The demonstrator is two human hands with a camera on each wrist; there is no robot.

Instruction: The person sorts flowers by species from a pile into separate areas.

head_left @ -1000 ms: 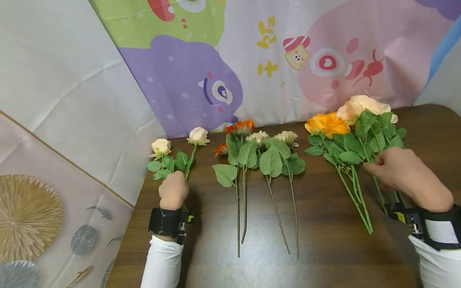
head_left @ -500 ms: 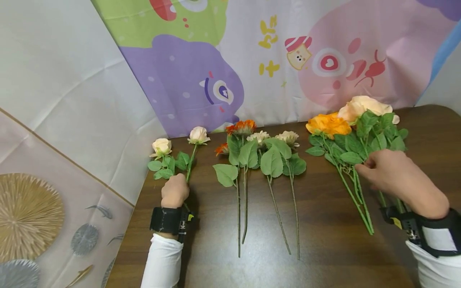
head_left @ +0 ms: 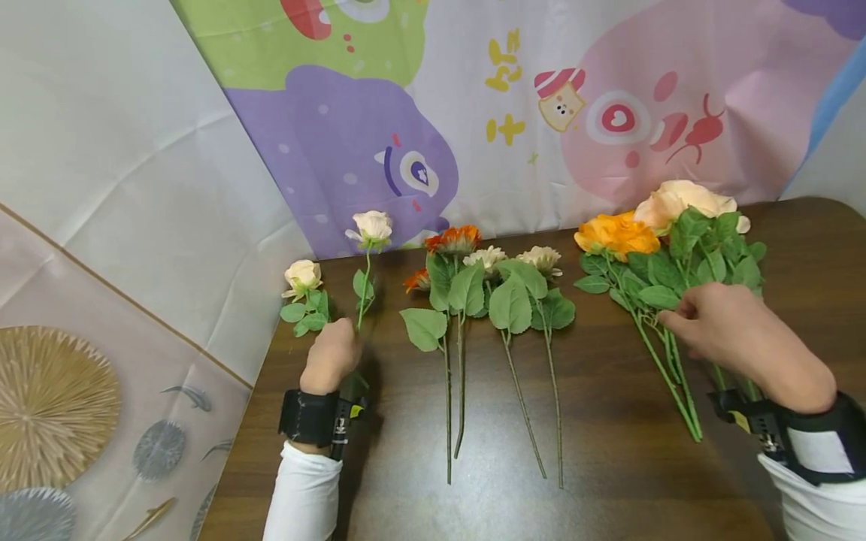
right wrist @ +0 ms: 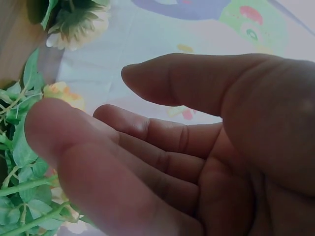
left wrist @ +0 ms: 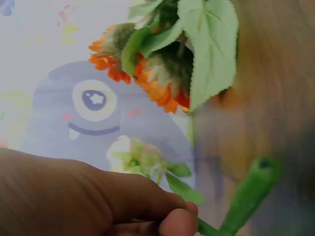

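Observation:
My left hand (head_left: 331, 355) pinches the green stem of a pale pink rose (head_left: 372, 227) at the table's left side. In the left wrist view the stem's cut end (left wrist: 265, 167) sticks out past the fingertips and the rose bloom (left wrist: 140, 157) shows blurred beyond the thumb. A cream rose (head_left: 302, 276) lies beside it to the left. My right hand (head_left: 747, 338) hovers over the stems of an orange rose (head_left: 617, 234) and large peach roses (head_left: 686, 201). The right wrist view shows its fingers (right wrist: 162, 155) loosely bent, thumb apart, with nothing between them.
Orange flowers (head_left: 455, 240) and cream flowers (head_left: 540, 259) with long stems lie side by side mid-table on the brown wooden table (head_left: 501, 496). A cartoon-printed cloth (head_left: 514, 173) hangs behind the table. A pale patterned sheet (head_left: 162, 300) runs along the left side.
My left hand has raised the pale pink rose, parting it from the cream rose beside it. My right hand has drifted slightly left over the stems.

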